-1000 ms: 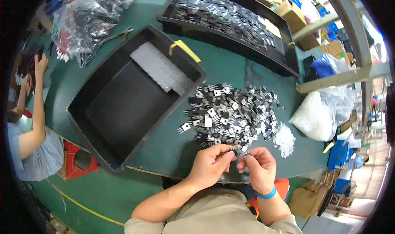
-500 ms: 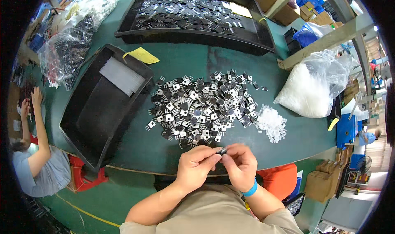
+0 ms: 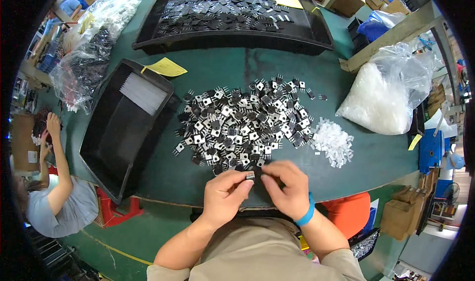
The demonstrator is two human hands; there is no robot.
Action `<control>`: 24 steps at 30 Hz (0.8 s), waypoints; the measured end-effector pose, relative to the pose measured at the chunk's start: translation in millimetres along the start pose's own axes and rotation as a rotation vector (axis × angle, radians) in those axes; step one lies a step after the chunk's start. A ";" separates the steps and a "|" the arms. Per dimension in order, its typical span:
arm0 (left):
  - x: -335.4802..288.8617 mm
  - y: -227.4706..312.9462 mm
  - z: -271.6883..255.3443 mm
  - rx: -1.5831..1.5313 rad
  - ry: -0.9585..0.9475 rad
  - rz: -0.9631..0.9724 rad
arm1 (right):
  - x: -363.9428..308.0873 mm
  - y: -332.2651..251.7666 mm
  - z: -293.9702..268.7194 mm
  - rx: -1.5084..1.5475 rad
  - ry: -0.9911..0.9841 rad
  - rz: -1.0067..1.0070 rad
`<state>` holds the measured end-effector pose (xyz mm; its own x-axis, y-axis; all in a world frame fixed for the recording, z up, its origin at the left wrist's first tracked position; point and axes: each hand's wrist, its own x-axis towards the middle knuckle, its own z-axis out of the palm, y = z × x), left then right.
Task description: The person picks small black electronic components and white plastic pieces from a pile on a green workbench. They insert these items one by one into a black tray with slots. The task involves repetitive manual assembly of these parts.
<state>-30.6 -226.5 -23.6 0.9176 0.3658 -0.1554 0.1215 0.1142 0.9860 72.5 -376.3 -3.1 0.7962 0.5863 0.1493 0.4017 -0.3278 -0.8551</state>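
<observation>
My left hand (image 3: 225, 197) pinches a small black-and-grey power transistor (image 3: 250, 175) between thumb and forefinger, at the near edge of a pile. That pile of three-legged transistors (image 3: 237, 127) spreads over the green table, some showing black bodies, others bright metal backs. My right hand (image 3: 287, 189), with a blue band (image 3: 308, 210) at its wrist, is beside the left, its thumb and forefinger apart and nothing visible between them. Its fingertips are close to the pile's near edge. Right of the pile lies a heap of small whitish translucent plastic pieces (image 3: 332, 141).
A black tray (image 3: 116, 147) holding a white ribbed block stands at left, with a yellow slip (image 3: 167, 67) on its rim. Behind the pile, a long black tray (image 3: 232, 44) holds many transistors. A bag of white pieces (image 3: 378, 100) sits at right. Another person (image 3: 62, 202) works at far left.
My hands have parted: the right has moved off the transistor, while the left keeps it and has shifted slightly left. The whole view has moved a little.
</observation>
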 end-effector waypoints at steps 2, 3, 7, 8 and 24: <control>-1.5 -3.7 -1.9 -0.058 0.036 -0.044 | 11.0 8.7 8.0 -0.147 0.058 -0.071; -1.7 -3.8 -1.9 -0.057 0.042 -0.048 | 15.9 11.6 12.0 -0.203 0.060 -0.084; -0.9 -1.6 -1.1 -0.056 0.063 -0.065 | 20.9 17.7 21.1 -0.239 0.039 -0.087; -0.6 -0.8 -1.4 -0.056 0.067 -0.069 | 17.9 16.8 19.7 -0.164 0.009 -0.043; 3.2 8.8 8.6 0.005 -0.030 -0.063 | -5.5 -5.3 2.4 0.554 0.011 0.305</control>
<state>-23.4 -232.3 -14.9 0.9191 0.3298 -0.2156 0.1814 0.1315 0.9746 64.9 -376.1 -0.6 0.8435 0.5187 -0.1395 -0.1358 -0.0453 -0.9897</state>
